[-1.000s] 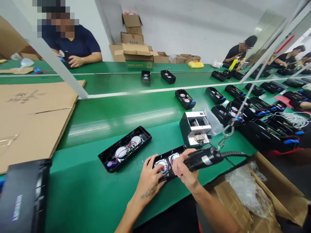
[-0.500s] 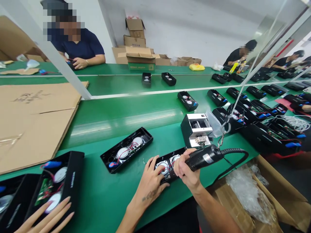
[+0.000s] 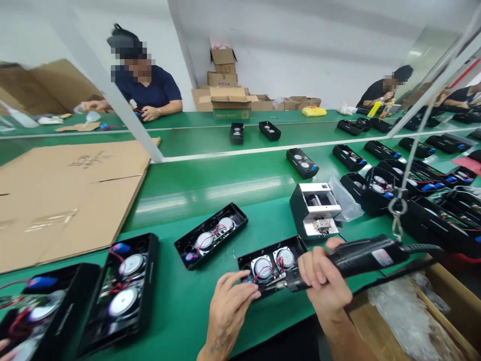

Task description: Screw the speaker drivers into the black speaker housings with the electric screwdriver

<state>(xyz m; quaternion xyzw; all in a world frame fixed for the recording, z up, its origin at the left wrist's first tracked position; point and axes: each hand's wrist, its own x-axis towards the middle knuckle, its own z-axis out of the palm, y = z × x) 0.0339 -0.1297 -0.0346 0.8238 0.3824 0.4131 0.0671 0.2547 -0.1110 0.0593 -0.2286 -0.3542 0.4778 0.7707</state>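
Note:
My right hand (image 3: 325,281) is wrapped round a black electric screwdriver (image 3: 364,256) that hangs from a hook and cord. The screwdriver lies nearly level, its bit pointing left over the near side of a black speaker housing (image 3: 259,254). Two round speakers (image 3: 284,257) with red wires sit inside this housing. At its near left corner, the bent fingers of my left hand (image 3: 231,306) grip the housing beside a small blue part. Fingers cover part of that corner, and the exact contact of the bit is hard to make out.
Another open housing (image 3: 210,235) lies just beyond, and two more stand at left, one near a co-worker's fingers (image 3: 4,346). A white-and-black machine (image 3: 315,210) is behind my right hand. Flat cardboard (image 3: 71,185) covers the left; a box with plastic (image 3: 406,316) stands lower right.
My left hand has moved off the speakers to the housing's left corner. The screwdriver has tilted flatter, its bit now at the near side. A co-worker's hand has withdrawn leftward. The view has shifted.

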